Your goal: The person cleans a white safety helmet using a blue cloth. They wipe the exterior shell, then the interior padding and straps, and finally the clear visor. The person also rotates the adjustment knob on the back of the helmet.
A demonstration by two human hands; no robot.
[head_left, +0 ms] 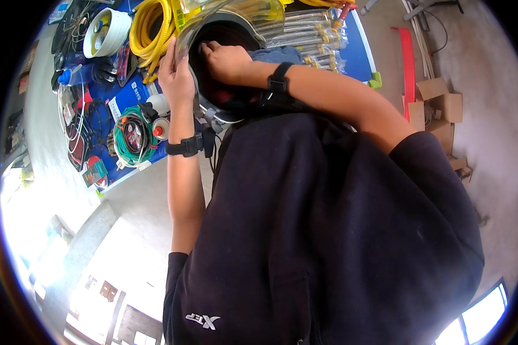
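Dark fabric of the person's shirt (328,230) fills the lower half of the head view, nearest the lens. From it, the left forearm rises toward 11 o'clock and the right forearm crosses in from 2 o'clock; each carries a black wrist strap (185,146).

Left hand (175,77): fingers extended and pressed flat against the outer edge of a clear plastic sleeve (236,14), at the left rim of a round dark-lined metal pot (221,95). The hand steadies the rim rather than closing around it.

Right hand (224,60): curled, fingertips dipped inside the pot's mouth at 12 o'clock of the opening; what the fingers pinch there cannot be told.

The pot stands on a blue table (360,57) at 12 o'clock in the view, just ahead of the person's chest. A blue cloth (276,56) lies touching its right rim.

Surroundings: coiled yellow hose (149,34) at 11 o'clock; white bowl (106,31) farther left; green wire coil (133,137) at 9 o'clock; bagged braided metal hoses (305,31) at 1 o'clock; cardboard boxes (440,106) on the floor at 3 o'clock.
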